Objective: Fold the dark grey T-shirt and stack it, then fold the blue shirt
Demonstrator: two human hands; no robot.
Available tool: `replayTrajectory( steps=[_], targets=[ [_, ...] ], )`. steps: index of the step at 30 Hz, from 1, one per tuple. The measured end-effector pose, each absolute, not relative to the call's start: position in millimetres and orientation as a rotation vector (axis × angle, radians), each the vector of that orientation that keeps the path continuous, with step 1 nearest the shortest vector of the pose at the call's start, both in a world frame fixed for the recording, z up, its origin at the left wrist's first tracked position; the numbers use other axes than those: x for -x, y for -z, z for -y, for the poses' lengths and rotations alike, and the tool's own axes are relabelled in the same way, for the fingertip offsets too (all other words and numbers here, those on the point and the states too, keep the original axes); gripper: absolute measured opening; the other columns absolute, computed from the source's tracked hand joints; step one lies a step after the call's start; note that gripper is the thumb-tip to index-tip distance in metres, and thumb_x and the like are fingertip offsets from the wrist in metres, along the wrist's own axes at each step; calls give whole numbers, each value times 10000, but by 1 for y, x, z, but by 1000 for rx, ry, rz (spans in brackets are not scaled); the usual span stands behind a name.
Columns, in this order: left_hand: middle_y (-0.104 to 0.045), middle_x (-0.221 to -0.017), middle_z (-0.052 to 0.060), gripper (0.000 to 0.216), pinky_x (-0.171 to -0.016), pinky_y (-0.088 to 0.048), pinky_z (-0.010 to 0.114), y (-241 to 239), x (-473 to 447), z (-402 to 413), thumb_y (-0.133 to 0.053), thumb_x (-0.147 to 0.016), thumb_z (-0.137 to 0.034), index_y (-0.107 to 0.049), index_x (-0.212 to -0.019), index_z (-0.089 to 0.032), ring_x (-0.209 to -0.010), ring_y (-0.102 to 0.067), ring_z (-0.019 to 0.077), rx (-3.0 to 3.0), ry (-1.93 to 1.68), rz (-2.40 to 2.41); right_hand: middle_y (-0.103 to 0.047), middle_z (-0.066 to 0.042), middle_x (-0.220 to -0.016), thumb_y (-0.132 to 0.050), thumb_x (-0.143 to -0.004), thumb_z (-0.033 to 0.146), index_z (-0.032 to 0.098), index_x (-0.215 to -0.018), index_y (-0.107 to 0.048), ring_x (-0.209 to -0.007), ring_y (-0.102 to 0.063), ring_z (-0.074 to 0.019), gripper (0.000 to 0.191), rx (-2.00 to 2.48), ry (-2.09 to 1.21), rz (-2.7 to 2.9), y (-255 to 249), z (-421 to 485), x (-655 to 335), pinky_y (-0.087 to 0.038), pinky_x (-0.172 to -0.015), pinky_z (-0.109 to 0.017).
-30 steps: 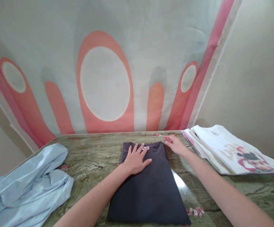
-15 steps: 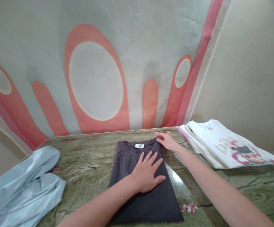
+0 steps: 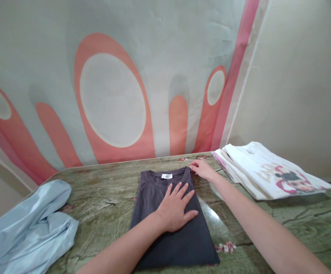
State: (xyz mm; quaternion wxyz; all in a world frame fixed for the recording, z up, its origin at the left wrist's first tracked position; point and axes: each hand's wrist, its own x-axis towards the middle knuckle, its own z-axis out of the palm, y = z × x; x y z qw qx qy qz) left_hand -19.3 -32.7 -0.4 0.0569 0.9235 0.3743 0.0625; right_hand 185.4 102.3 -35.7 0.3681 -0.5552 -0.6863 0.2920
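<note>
A dark grey T-shirt (image 3: 154, 201), folded into a rectangle, lies in front of me with its round neckline at the far end. Inside the collar shows a small white label (image 3: 167, 176). My left hand (image 3: 175, 209) rests flat on the upper right part of the shirt, fingers spread. At the shirt's far right shoulder corner, my right hand (image 3: 200, 169) has its fingers curled together, pinching the edge of the cloth; the fingertips are partly hidden.
On the right is a stack of folded shirts (image 3: 245, 186), topped by a white printed one (image 3: 262, 163). A crumpled light blue garment (image 3: 31, 224) lies at the left. The wood-patterned tabletop (image 3: 102, 205) meets a wall with an orange pattern (image 3: 111, 152) behind.
My right hand has shifted slightly rightward with the shirt's shoulder corner. My left hand stays on the cloth. The camera view has moved a little.
</note>
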Motion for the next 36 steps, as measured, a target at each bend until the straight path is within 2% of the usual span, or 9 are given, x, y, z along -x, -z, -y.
replayTrajectory(
  steps=[4,6,10,20,26,29,32,36],
  targets=[
    [-206,-1462,47,617,-1056,-95,527,0,20,32,-232,-863,-614,-271,-1380,-279,-1342,-117,293,-2799,-177,-1130,-644,-41,-650,-510,-777,235,130,-742,-640,-568,-579,-141,171,1435,-820,1728,35,-99,-184,-461,-572,-262],
    [-210,-1462,39,604,-1058,-95,521,-1,21,32,-226,-869,-606,-274,-1377,-284,-1343,-116,286,-2790,-177,-1132,-650,-40,-711,-571,-741,262,133,-820,-640,-623,-581,-142,167,1425,-822,1694,36,-98,-181,-459,-610,-262],
    [-221,-1459,31,580,-1064,-93,511,-5,21,33,-198,-884,-586,-280,-1374,-287,-1345,-123,269,-2760,-177,-1131,-639,-27,-741,-655,-654,242,134,-950,-614,-668,-576,-145,318,1403,-851,1613,40,-97,-175,-455,-652,-276],
    [-200,-1464,54,587,-1076,-85,503,-6,21,35,-218,-888,-573,-275,-1379,-256,-1348,-118,258,-2719,-209,-1151,-649,-39,-894,-564,-685,216,161,-938,-597,-789,-606,-157,261,1120,-1087,1529,28,-92,-165,-482,-689,-276],
    [-158,-1474,62,569,-1076,-102,505,-5,20,37,-294,-887,-537,-261,-1381,-257,-1352,-93,258,-2725,-243,-1134,-658,-35,-874,-565,-664,181,163,-917,-605,-824,-602,-168,257,1077,-1090,1505,45,-99,-166,-464,-785,-319],
    [-165,-1470,78,573,-1076,-153,483,-3,23,28,-367,-876,-498,-270,-1375,-234,-1350,-113,254,-2681,-321,-1126,-654,-34,-858,-571,-677,214,164,-911,-605,-792,-596,-166,241,1079,-1087,1511,52,-102,-168,-469,-744,-314],
    [-225,-1445,119,607,-1075,-205,436,0,25,2,-506,-823,-402,-308,-1351,-177,-1333,-182,251,-2625,-510,-1181,-651,-33,-848,-585,-690,259,167,-940,-597,-740,-589,-160,267,1058,-1106,1535,53,-102,-171,-473,-642,-286],
    [-443,-1299,147,578,-1025,-301,401,2,20,-47,-602,-750,-299,-411,-1268,-130,-1215,-392,254,-2496,-754,-1258,-649,-42,-883,-593,-708,306,176,-1009,-584,-758,-585,-166,328,1026,-1132,1554,49,-98,-174,-464,-591,-269]
  ],
)
